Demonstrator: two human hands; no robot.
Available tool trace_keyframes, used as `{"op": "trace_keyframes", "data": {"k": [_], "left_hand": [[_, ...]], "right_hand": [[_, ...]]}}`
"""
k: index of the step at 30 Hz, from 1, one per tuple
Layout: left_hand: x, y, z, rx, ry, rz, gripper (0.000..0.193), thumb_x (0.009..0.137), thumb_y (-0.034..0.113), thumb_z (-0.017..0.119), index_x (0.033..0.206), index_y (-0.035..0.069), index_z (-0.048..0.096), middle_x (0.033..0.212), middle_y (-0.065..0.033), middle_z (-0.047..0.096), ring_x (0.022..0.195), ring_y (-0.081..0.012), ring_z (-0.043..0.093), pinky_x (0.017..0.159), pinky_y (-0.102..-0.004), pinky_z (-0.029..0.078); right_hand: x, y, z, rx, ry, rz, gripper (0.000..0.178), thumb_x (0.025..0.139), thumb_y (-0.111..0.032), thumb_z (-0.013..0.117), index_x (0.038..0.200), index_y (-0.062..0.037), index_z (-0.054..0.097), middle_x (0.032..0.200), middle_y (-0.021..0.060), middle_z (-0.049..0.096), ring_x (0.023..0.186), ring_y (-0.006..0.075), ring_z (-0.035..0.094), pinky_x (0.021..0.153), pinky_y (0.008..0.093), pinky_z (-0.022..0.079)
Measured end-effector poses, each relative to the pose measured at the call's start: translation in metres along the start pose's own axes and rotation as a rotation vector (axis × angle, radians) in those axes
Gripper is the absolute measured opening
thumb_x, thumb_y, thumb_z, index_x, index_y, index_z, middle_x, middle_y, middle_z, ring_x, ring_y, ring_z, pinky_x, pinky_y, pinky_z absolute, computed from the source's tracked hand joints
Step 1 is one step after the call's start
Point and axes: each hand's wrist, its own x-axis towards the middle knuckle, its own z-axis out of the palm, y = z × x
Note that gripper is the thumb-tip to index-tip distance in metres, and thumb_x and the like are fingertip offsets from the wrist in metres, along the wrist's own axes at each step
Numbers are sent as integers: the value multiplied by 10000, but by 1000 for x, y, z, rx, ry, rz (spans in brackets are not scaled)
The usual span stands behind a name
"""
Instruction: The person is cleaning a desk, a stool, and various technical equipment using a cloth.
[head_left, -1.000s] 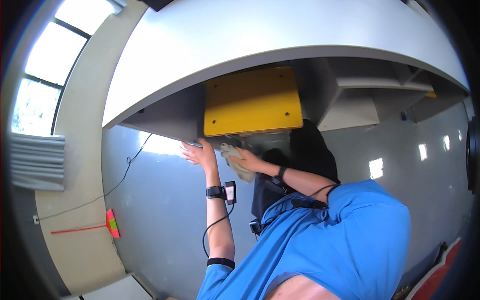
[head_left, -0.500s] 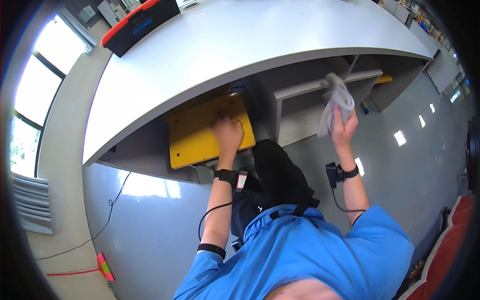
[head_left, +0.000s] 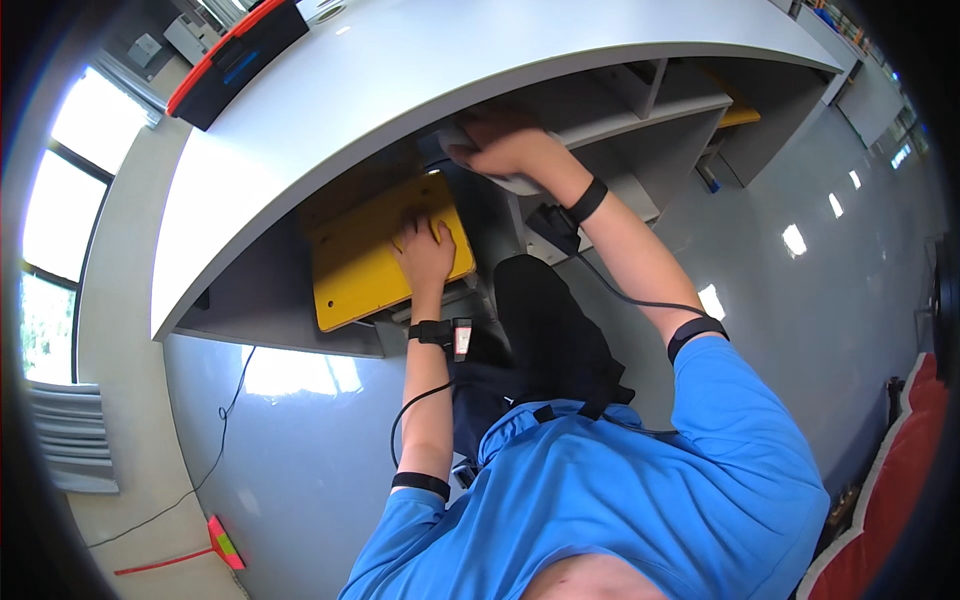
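Observation:
Under the desk, a yellow board (head_left: 360,275) with dark spots near its corners lies tilted, with a greyish support below its near edge. My left hand (head_left: 425,255) rests on top of it, fingers spread and holding nothing. My right hand (head_left: 505,150) reaches under the desk's front edge, closed around a light grey cloth (head_left: 518,185). Shadow and motion blur hide part of those fingers and the cloth. The cloth is just beyond the board's far right corner; I cannot tell what surface it touches.
The white desk (head_left: 450,50) curves overhead, bearing a black toolbox (head_left: 235,70) with a red lid. Grey shelves (head_left: 640,125) stand under it to the right, near another yellow board (head_left: 740,116). A dark cable (head_left: 222,412) and a red-handled tool (head_left: 224,545) lie at left.
My right hand has carried the cloth leftward from beside the shelves to under the desk. My left hand stays on the yellow board, its fingers now more spread. The view has shifted slightly.

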Motion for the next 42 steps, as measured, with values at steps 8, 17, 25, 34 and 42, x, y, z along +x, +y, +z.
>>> {"op": "trace_keyframes", "data": {"k": [8,17,25,34,42], "left_hand": [[2,6,3,12,30,37,481,914,361,426,1306,96,510,1400,-157,450,1315,-312,402,1109,-603,179],[-6,0,-1,113,32,-25,485,909,355,426,1315,100,498,1419,-161,427,1334,-306,380,1112,-600,174],[-4,-1,-3,89,-7,1,494,922,364,415,1335,101,478,1432,-163,411,1335,-306,379,1113,-595,173],[-5,4,-4,73,13,-25,478,902,358,452,1287,85,526,1392,-186,445,1320,-328,388,1107,-594,187],[-2,6,-7,88,91,14,468,884,325,465,1248,41,544,1359,-203,467,1277,-340,422,1092,-607,203]], "right_hand": [[-8,149,-19,14,-80,212,620,904,-570,390,1281,-108,559,1319,198,531,1213,373,504,1023,432,397],[-55,8,-3,39,219,79,563,858,-515,502,571,-55,654,611,150,637,563,361,628,576,451,506],[-45,-15,27,185,493,-268,367,759,-464,672,709,-100,691,697,77,639,571,280,608,535,381,480],[-90,137,8,21,782,20,218,760,-277,715,754,-67,657,684,117,600,596,306,586,530,383,461],[-84,74,43,201,931,-33,265,775,-307,684,873,-61,702,881,139,674,825,339,640,775,405,495]]}}
